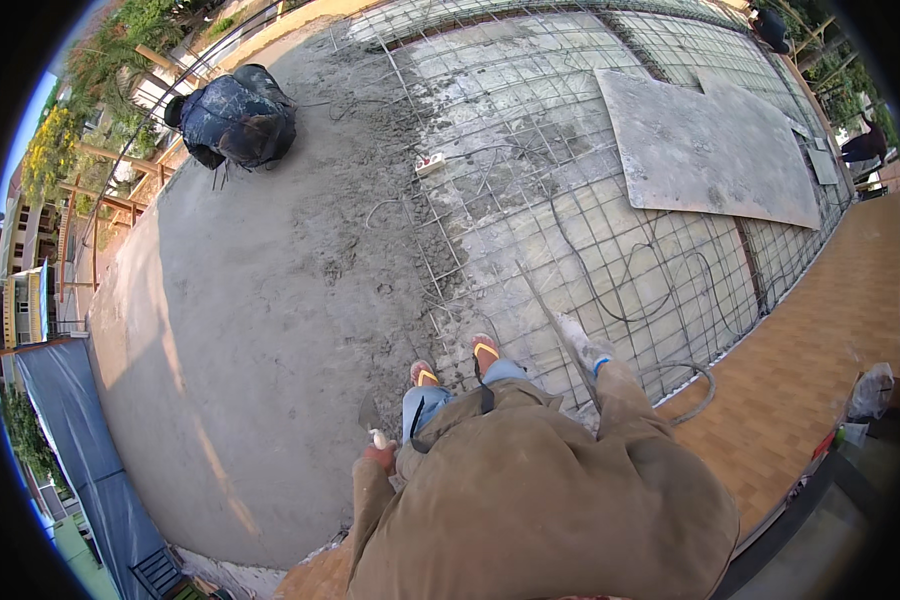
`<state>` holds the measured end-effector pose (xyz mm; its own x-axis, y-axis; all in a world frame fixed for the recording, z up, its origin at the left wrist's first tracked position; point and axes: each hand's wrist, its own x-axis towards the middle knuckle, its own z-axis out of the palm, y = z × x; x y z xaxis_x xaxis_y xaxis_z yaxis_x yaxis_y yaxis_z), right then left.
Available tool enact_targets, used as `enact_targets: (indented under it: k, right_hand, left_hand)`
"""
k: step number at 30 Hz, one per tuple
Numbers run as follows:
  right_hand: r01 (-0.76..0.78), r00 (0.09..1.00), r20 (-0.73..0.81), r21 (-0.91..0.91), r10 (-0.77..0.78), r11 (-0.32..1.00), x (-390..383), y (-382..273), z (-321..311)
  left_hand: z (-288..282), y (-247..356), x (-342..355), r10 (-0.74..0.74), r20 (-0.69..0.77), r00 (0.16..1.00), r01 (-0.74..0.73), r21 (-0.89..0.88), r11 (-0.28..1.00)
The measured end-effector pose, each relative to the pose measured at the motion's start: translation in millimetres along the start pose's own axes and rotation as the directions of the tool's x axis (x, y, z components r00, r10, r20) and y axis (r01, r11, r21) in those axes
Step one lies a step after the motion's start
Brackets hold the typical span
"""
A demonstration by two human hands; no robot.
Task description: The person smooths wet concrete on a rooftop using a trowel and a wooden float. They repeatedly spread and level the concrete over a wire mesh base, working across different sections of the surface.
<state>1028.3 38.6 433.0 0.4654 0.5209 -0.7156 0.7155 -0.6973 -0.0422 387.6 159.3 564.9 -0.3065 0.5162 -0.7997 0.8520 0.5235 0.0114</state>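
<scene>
My left hand (pixel 381 456) is closed round the pale handle of a trowel (pixel 369 413), whose grey blade points forward over wet concrete (pixel 270 330). On the right, my right hand (pixel 576 338), in what looks like a pale, cement-smeared glove with a blue cuff, is beside a long straight bar (pixel 546 308). It seems to grip the bar, though the fingers are not distinct. The bar slants from near my hip forward over the steel mesh (pixel 510 215). My feet, in yellow-strapped sandals (pixel 485 348), stand at the rough edge of the concrete.
A person in dark clothes (pixel 240 118) bends over the concrete at far left. Grey sheets (pixel 710 145) lie on the mesh. A white power socket strip (pixel 430 164) and looping cables (pixel 625 318) rest there too. Tiled floor (pixel 810 310) borders the right; a blue tarp (pixel 75 420) lines the left.
</scene>
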Motion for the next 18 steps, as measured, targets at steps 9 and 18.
enact_targets:
  k: [9, 18]
  right_hand:
    - [-0.011, 0.999, -0.054, -0.044, 0.008, 0.999, -69, -34, -5]
    - [-0.199, 0.980, 0.037, 0.078, 0.196, 0.977, -156, -30, 60]
  left_hand:
    - [-24, 35, 61, 0.202, -0.073, 0.977, -0.210, -0.139, 0.968]
    - [-59, 55, 96, 0.245, 0.057, 0.968, -0.249, 0.071, 0.966]
